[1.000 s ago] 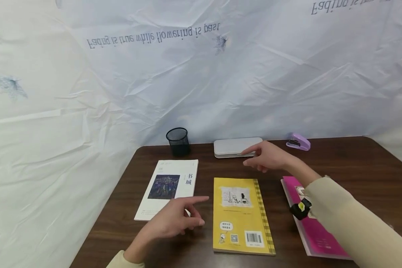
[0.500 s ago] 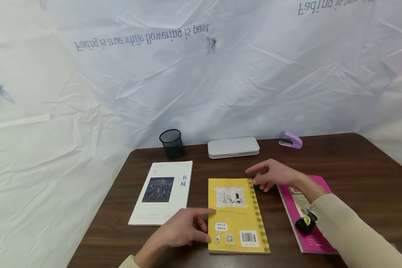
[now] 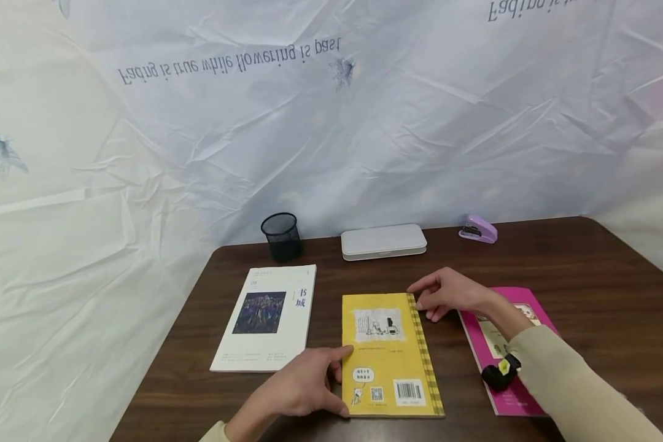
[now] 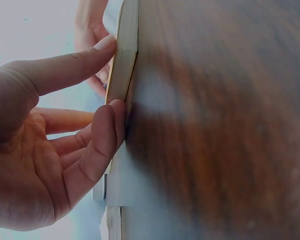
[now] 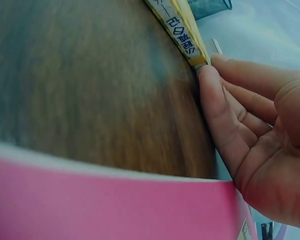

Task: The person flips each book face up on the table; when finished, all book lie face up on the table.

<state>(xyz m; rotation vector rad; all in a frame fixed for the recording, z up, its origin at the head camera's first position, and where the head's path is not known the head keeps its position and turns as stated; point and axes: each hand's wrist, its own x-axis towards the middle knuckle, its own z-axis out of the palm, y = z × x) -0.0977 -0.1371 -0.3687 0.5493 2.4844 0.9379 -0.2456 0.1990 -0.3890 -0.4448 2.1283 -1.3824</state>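
A yellow book (image 3: 389,362) lies flat on the dark wooden table, its back cover up. My left hand (image 3: 304,380) holds its lower left side, the thumb at the bottom corner and the index finger on the left edge. In the left wrist view, thumb and curled fingers (image 4: 104,130) meet the page edge. At the top right corner, my right hand (image 3: 447,293) pinches the book between thumb and index finger; the right wrist view shows the spine (image 5: 182,37) running up to those fingertips. A pink book (image 3: 522,402) lies partly beneath the right forearm.
To the left lies a white book (image 3: 295,331) with a dark picture. Along the back stand a black mesh pen holder (image 3: 283,239), a white flat case (image 3: 383,241) and a purple stapler (image 3: 479,229). A pale printed cloth (image 3: 364,135) hangs behind the table.
My right hand has come down from near the white case to the yellow book's top right corner. My left hand has moved right and down onto its left edge. The view has shifted slightly.
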